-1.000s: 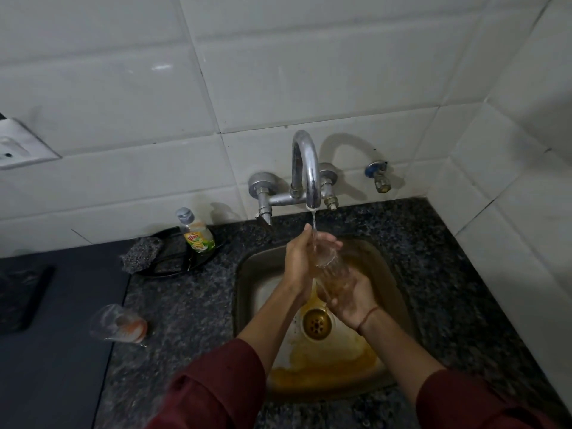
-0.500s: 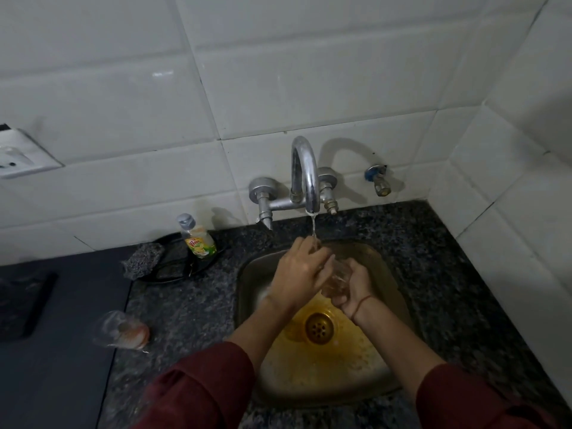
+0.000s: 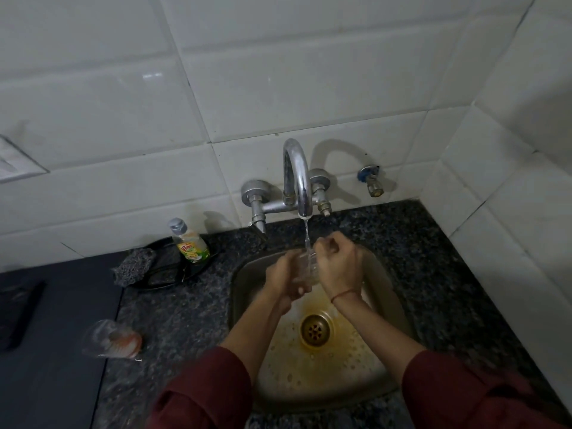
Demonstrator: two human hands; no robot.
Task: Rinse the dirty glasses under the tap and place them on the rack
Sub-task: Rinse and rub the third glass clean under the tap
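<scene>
Above the stained sink [image 3: 325, 376], below the running tap [image 3: 297, 176]. Left hand [image 3: 286, 277] slid off the top since half a second ago, now wrapped round the left side of the glass [image 3: 307, 269]. Right hand [image 3: 337, 264] raised, fingers curled against its right wall and rim. Glass gripped between both, straight in the stream. Unmoved on the counter [image 3: 173, 320] at left: second glass [image 3: 111, 339], dirty.

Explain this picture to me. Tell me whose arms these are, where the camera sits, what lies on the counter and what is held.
No machine here: a person's own arms, seen from a camera worn on the head, looking down. The left hand and right hand hold a clear glass between them under the running tap, over the sink. On the counter to the left: a second glass on its side, plus a soap bottle and a scrubber at a dark dish.
</scene>
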